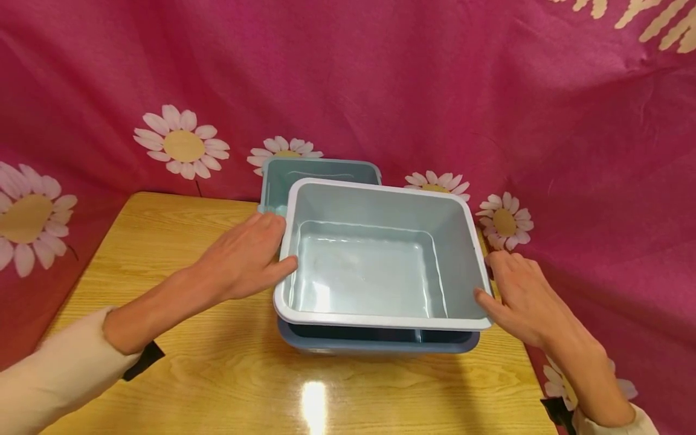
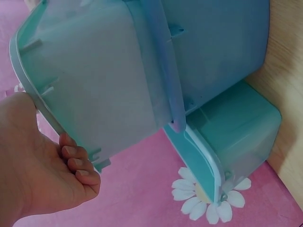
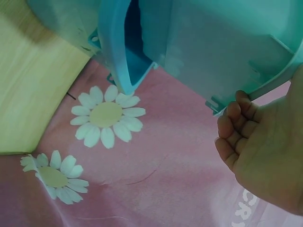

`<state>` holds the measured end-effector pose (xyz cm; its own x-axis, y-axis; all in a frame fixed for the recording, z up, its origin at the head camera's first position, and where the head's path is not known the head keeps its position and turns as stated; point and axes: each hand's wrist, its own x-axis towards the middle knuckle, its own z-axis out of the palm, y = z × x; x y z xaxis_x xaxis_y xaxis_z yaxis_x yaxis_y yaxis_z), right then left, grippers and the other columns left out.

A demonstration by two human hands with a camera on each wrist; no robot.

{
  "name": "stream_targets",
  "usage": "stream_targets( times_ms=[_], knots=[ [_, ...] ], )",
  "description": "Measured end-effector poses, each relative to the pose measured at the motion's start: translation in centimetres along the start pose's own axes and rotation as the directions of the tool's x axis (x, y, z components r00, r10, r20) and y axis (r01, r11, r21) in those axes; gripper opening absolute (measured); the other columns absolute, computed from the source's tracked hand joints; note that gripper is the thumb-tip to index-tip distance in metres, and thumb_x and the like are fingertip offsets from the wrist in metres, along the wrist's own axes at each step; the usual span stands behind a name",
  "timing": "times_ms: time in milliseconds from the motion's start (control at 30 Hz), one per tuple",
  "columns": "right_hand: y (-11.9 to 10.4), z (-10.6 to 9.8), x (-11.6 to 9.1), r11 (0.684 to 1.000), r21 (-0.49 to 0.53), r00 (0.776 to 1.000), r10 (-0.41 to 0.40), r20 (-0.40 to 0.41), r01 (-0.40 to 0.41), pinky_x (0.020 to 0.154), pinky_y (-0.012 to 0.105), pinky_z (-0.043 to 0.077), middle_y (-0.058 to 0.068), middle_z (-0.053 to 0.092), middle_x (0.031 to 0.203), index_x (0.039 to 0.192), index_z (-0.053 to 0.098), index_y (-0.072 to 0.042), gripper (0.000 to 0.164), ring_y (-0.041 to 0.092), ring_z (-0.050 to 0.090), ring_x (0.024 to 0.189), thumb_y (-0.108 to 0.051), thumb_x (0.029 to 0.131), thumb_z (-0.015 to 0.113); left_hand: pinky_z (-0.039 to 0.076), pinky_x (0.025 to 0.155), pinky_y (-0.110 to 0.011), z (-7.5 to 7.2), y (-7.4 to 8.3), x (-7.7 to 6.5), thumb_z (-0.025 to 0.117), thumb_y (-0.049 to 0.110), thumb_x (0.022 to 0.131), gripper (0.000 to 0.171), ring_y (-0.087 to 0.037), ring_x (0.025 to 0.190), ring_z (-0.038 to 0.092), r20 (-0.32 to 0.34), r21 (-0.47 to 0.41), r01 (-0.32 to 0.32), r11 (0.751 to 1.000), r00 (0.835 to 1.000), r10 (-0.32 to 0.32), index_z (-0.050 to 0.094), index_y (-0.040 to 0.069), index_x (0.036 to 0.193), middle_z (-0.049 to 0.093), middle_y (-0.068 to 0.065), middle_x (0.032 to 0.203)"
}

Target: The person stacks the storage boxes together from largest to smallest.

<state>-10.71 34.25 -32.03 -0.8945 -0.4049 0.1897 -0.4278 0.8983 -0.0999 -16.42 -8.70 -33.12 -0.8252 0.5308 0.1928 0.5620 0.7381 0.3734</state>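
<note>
Both hands hold a light grey plastic bin [image 1: 370, 272] by its two short sides. My left hand [image 1: 247, 257] grips the left rim, thumb over the edge and fingers curled beneath it, as the left wrist view shows. On the opposite rim my right hand [image 1: 524, 296] does the same, its curled fingers [image 3: 234, 123] under the lip. The grey bin's base sits partly down inside a blue bin [image 1: 380, 345], which stands on the table; its upper part rises above the blue rim. Nothing lies inside the grey bin.
Behind the two bins stands a smaller teal bin [image 1: 321, 169], partly hidden by the grey one. The wooden table [image 1: 217, 374] ends against a pink cloth [image 1: 348, 78] with white daisies, which hangs at the back and sides.
</note>
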Motion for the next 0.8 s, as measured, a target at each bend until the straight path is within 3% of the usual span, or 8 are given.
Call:
stream_targets(
  times_ms=[500,800],
  knots=[
    [0.4,1.3,-0.7,0.999,0.029,0.998,0.027,0.048,-0.029,0.075,0.043,0.033,0.001,0.048,0.084,0.104,0.051,-0.004,0.029,0.020,0.042,0.080,-0.019,0.082,0.064,0.050,0.078,-0.038,1.5,0.0,0.2,0.065,0.031,0.088,0.050,-0.025,0.092,0.055,0.046,-0.014,0.019,1.000,0.999,-0.018,0.053,-0.003,0.123,0.060,-0.013,0.107],
    [0.7,2.3,-1.0,0.998,0.047,0.999,0.028,0.044,-0.030,0.072,0.042,0.033,-0.001,0.046,0.084,0.104,0.051,-0.004,0.031,0.018,0.042,0.080,-0.019,0.081,0.065,0.050,0.087,-0.042,2.3,-0.1,0.2,0.063,0.031,0.089,0.052,-0.026,0.100,0.056,0.040,-0.044,0.014,0.999,0.999,-0.012,0.053,-0.003,0.128,0.060,-0.013,0.115]
  ],
)
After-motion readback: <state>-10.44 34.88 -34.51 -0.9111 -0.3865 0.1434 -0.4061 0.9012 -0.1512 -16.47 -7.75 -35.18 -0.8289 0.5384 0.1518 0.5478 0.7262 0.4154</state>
